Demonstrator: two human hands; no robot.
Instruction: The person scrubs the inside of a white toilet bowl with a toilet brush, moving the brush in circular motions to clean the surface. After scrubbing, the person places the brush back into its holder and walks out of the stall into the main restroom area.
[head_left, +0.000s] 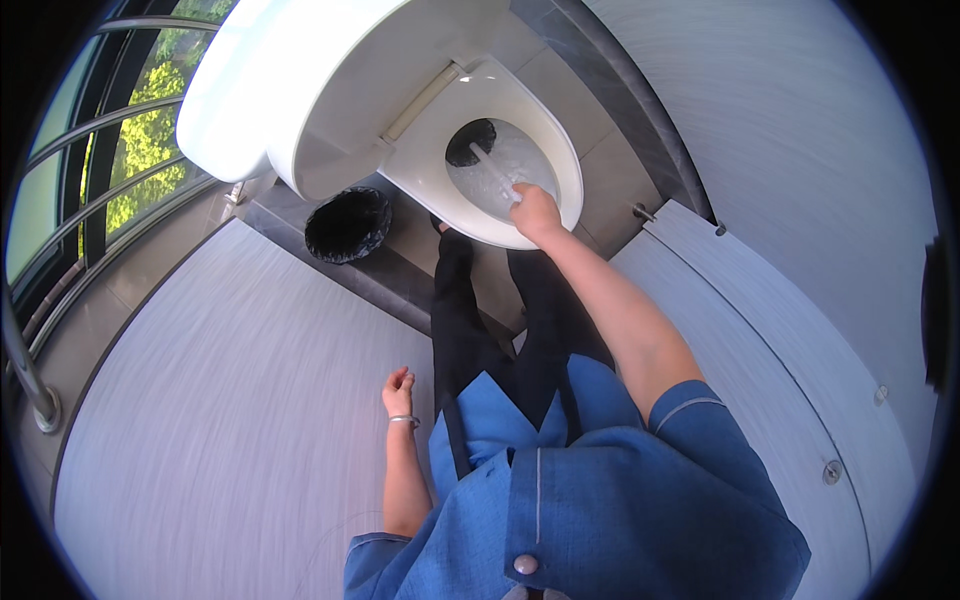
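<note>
My right hand (534, 211) is closed around the end of a toilet brush (491, 166), over the front of the white toilet bowl (568, 161). The pale handle slants down into the bowl, where the dark opening and foamy or disturbed water show; the brush's head cannot be made out. The toilet seat appears raised or absent; I cannot tell which. My left hand (399, 391) hangs at my left side beside the grey partition, its fingers loosely curled, with nothing seen in it. A metal bracelet is on that wrist.
A waste bin (349, 225) lined with a black bag stands left of the toilet. Grey partition panels (247, 390) rise on both sides. Metal rails (112, 124) run before a window at the far left. A dark stone ledge (637, 90) borders the tiled floor.
</note>
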